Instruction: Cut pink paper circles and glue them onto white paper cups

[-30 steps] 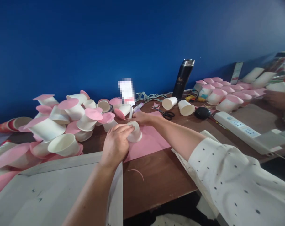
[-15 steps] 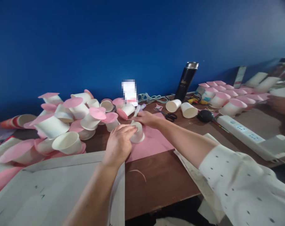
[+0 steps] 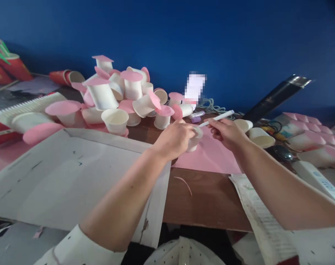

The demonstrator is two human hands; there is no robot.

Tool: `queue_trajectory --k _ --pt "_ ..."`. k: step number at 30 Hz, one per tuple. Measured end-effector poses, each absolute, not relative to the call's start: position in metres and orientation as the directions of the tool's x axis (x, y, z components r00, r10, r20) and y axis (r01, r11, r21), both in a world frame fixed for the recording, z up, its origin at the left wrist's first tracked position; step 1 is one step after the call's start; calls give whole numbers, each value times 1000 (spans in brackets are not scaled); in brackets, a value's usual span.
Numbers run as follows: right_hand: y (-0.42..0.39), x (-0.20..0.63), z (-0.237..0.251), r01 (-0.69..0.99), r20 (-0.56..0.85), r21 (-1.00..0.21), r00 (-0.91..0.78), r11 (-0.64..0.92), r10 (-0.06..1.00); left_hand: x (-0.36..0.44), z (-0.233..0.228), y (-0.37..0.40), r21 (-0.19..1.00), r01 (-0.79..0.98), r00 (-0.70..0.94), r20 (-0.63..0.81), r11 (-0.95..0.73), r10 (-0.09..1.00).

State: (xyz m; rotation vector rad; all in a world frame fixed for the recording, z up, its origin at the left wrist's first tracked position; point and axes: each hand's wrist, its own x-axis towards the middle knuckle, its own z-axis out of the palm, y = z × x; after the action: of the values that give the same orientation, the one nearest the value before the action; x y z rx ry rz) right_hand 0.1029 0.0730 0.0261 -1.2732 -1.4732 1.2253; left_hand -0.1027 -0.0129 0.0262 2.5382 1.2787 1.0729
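at the far left of the tabletop (image 3: pixel 211 198) a heap of white cups with pink lids (image 3: pixel 123 92) lies piled, out of the way behind the grey board (image 3: pixel 73 173). left hand (image 3: pixel 174 140) wraps its fingers around a small white cup (image 3: pixel 194 139), pinning it upside down on the pink paper sheet (image 3: pixel 211 156), likely to steady it. right hand (image 3: pixel 226 132) pinches a white pen (image 3: pixel 217 117), tip near the cup's base. beyond, a dark flask (image 3: pixel 278 96) leans.

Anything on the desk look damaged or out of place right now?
The grey board has a torn, cracked front edge near its corner. A thin pink paper sliver lies loose on the bare table. The cup pile is jumbled, several tipped over.
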Motion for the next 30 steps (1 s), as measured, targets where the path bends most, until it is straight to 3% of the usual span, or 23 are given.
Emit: queue_trajectory --k 5,10,17,20,23,30 --pt "93 81 32 421 -96 -907 -259 23 961 -103 24 -9 350 670 440 524 -655 730" --pt "104 56 46 707 -170 -692 -354 144 920 -104 17 -4 335 654 444 556 -678 703" --pt "103 48 61 820 -262 -554 -333 142 906 -104 13 -4 380 661 390 563 -647 729" --pt "103 51 61 819 -283 -562 -321 115 904 -105 10 -2 399 648 373 577 -649 727" --pt "103 51 58 745 -295 -663 -348 71 890 -106 7 1 397 640 374 586 -658 718" --pt "107 42 49 613 -291 -790 -357 -13 888 -108 10 -2 310 692 414 569 -652 711"
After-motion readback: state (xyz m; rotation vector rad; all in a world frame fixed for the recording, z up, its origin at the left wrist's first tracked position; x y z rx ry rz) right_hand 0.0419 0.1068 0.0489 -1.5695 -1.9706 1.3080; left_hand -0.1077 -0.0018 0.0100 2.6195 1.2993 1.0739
